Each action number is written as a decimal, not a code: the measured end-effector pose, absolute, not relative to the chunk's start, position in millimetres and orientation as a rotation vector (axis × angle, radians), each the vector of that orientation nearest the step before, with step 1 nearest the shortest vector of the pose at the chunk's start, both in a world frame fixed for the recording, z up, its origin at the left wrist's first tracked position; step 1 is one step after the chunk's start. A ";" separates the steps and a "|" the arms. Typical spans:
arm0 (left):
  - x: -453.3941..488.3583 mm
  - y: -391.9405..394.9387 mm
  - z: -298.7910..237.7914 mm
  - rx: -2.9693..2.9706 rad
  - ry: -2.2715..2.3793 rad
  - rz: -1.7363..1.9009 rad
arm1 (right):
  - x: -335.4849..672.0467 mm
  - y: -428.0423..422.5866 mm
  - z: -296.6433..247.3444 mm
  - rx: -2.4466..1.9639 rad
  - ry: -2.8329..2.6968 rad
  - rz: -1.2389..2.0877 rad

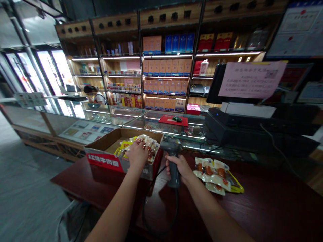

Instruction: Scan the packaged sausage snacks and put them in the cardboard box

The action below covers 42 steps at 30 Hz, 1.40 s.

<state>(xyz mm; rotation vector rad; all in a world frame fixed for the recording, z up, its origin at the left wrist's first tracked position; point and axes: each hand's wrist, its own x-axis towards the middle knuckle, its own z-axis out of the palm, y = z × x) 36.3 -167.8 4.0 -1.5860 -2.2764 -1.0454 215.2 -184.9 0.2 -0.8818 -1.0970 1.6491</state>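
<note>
The right hand wraps the scanner; at its nine o'clock the left hand touches packets inside the box, grip unclear; loose packets lie at three o'clock.

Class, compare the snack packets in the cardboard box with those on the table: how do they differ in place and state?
The boxed packets lie inside the cardboard box; the table packets lie on the tabletop itself. The left hand is on the boxed packets, while neither of the hands holds the table packets. Both show pale wrapping, brown contents and some yellow.
</note>
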 end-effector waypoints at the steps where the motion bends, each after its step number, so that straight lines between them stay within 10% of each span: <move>1: 37.3 -167.4 3.2 -1.584 -2.259 -1.051 | 217.2 -185.4 0.1 -0.889 -1.091 1.643; 12: 110.8 -177.2 12.6 -1.846 -1.839 -1.302 | 281.2 -189.9 -16.5 -1.007 -0.986 1.513; 32: 236.3 -131.4 -85.9 -2.609 -2.050 -0.652 | 369.5 -191.2 -44.6 -1.053 -0.836 1.286; 42: 192.5 -103.5 -85.8 -2.545 -2.441 -1.132 | 368.5 -191.5 -46.2 -1.044 -0.811 1.280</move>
